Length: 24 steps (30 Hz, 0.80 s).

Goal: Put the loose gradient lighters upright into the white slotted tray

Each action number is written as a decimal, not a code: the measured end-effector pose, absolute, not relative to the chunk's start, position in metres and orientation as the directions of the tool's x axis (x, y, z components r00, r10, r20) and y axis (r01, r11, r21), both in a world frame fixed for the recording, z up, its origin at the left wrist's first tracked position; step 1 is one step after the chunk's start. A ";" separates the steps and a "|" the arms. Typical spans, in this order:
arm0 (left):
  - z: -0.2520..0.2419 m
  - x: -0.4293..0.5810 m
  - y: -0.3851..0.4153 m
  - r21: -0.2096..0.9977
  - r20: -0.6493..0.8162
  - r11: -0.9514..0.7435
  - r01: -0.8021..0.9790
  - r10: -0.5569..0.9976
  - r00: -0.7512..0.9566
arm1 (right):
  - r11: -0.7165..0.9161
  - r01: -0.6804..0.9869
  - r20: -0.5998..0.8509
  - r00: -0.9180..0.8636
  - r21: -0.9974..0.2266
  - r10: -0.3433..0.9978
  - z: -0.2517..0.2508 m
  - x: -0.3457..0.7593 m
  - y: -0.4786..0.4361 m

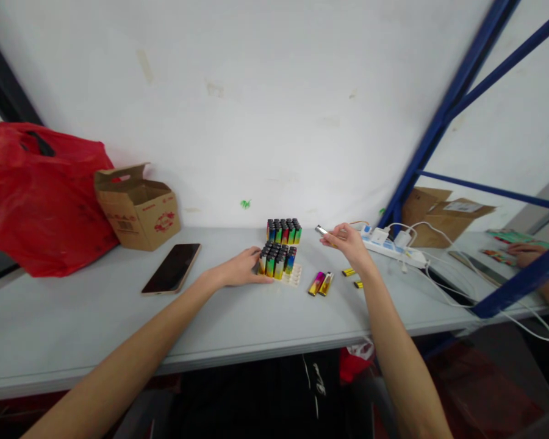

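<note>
Several coloured lighters (274,262) stand upright in a white tray (294,275), whose right part shows bare slots. My left hand (243,268) rests at the left side of this tray, thumb and fingers apart around its edge. Behind it stands another block of upright lighters (284,230). My right hand (346,242) is closed on a lighter (321,230), its metal top pointing left, to the right of the blocks. Two lighters (319,284) lie side by side on the table right of the tray. More yellow lighters (349,272) lie near my right wrist, partly hidden.
A phone (171,269), an open cardboard box (138,207) and a red bag (46,195) are on the left. At right are a power strip (393,249) with cables, a blue metal frame (432,140) and another person's hand (526,251).
</note>
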<state>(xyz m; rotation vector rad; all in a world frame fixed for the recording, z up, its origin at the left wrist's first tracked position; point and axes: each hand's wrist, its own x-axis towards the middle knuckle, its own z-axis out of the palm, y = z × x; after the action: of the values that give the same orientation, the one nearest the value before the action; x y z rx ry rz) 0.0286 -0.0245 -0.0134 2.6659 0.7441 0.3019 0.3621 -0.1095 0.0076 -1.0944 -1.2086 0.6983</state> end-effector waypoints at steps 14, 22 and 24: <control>-0.013 0.029 -0.026 0.439 0.129 -0.778 0.450 0.550 0.825 | 0.148 0.118 0.150 0.011 -0.982 0.989 0.021 0.316 -0.118; -0.013 0.028 -0.025 0.429 0.121 -0.786 0.444 0.538 0.835 | 0.063 0.427 0.122 0.112 -0.902 0.986 0.017 0.312 -0.115; -0.013 0.028 -0.026 0.427 0.111 -0.781 0.457 0.546 0.830 | 0.075 0.552 0.176 0.133 -0.831 0.975 0.016 0.314 -0.114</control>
<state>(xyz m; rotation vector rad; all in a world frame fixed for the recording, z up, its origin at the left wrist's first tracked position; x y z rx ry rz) 0.0279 -0.0257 -0.0130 2.6252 0.7504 0.3221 0.3136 -0.1141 0.0159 -1.5844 -1.5247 0.6456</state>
